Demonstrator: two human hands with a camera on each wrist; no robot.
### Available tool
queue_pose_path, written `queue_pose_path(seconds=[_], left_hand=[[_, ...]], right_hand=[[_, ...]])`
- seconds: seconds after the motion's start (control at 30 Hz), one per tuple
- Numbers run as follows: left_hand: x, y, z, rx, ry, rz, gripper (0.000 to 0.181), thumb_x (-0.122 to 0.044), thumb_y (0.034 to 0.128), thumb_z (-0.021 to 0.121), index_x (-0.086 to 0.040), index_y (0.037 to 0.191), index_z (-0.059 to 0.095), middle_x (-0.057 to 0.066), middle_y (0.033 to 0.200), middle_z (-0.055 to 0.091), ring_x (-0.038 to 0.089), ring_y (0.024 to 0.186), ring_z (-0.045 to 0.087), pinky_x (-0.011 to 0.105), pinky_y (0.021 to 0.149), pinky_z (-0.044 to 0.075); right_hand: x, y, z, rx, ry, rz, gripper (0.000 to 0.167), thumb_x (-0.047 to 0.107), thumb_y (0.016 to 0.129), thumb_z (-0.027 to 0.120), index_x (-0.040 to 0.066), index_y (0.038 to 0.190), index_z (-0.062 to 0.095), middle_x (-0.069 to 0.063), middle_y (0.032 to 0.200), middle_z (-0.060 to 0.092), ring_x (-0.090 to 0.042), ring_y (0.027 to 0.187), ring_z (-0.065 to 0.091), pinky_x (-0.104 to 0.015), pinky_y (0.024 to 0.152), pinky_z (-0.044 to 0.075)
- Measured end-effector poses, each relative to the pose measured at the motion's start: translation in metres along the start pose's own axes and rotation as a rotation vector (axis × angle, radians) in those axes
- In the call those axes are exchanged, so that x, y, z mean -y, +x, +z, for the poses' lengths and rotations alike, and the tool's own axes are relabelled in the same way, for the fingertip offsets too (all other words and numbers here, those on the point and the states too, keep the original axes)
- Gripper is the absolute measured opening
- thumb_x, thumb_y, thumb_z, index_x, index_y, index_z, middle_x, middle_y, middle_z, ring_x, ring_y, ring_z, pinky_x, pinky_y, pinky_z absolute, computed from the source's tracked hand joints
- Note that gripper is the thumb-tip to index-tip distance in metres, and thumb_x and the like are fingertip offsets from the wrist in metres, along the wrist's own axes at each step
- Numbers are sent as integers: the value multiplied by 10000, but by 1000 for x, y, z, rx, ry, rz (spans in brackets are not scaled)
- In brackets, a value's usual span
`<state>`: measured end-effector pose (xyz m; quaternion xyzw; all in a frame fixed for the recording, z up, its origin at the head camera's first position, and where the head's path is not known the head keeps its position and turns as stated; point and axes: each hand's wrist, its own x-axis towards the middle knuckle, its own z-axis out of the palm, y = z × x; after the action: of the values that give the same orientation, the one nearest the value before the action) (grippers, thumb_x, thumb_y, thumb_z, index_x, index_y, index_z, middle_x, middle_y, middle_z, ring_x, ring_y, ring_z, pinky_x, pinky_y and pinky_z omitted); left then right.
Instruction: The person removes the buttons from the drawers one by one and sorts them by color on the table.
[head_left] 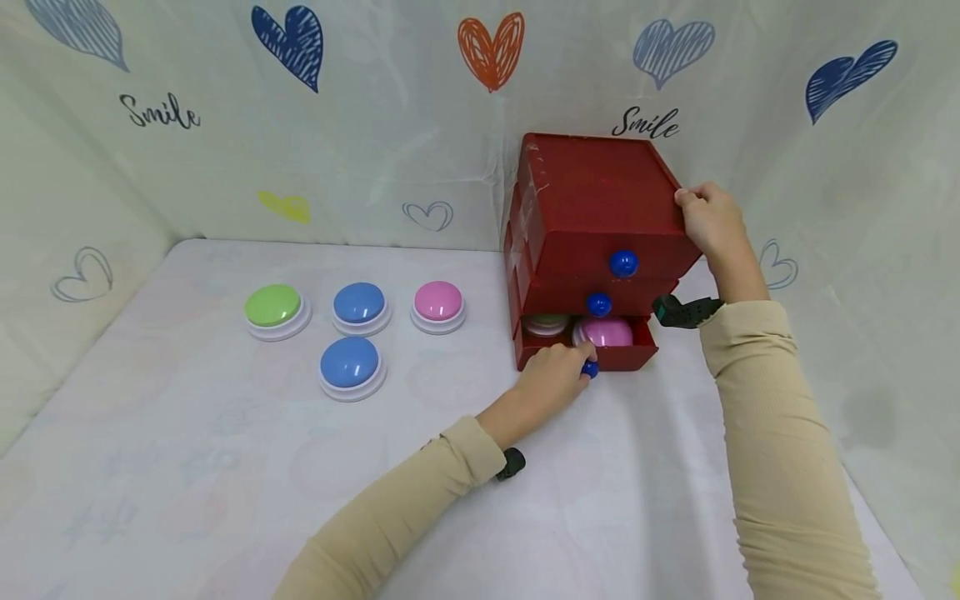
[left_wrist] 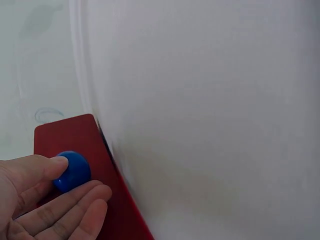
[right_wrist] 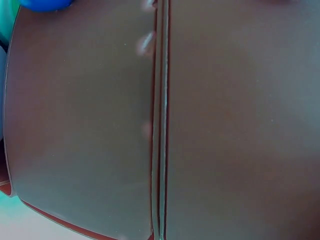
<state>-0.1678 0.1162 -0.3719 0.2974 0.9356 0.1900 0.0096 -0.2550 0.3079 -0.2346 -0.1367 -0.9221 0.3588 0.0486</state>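
A dark red cabinet with stacked drawers stands at the back right. Its bottom drawer is pulled partly out, with a pink button and a green button inside. My left hand pinches that drawer's blue knob; in the left wrist view the thumb and fingers of the hand are around the knob. My right hand holds the cabinet's upper right edge. The right wrist view has the cabinet's red surface close up, without the hand.
Left of the cabinet, on the white cloth, lie a green button, a blue button, a pink button and another blue button. A patterned curtain hangs behind.
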Motion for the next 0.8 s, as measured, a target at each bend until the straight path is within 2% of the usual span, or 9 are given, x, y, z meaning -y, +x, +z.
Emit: queue_pose_path(seconds=[0.3, 0.8], left_hand=[[-6, -8, 1, 31, 17, 5, 270, -265, 889, 629, -172, 1141, 597, 3, 910, 699, 94, 673, 622, 152, 534, 464], [-14, -26, 4, 31, 70, 56, 292, -279, 883, 636, -159, 1146, 598, -6, 820, 677, 70, 566, 543, 115, 458, 381]], right_hand=[[0, -1, 0, 2, 5, 3, 557, 423, 987, 250, 34, 1367, 372, -171, 1166, 482, -195, 917, 509, -480, 933, 433], [-2, -2, 0, 5, 3, -4, 579, 444, 982, 254, 43, 1386, 361, -184, 1203, 474, -201, 937, 502, -502, 957, 420]])
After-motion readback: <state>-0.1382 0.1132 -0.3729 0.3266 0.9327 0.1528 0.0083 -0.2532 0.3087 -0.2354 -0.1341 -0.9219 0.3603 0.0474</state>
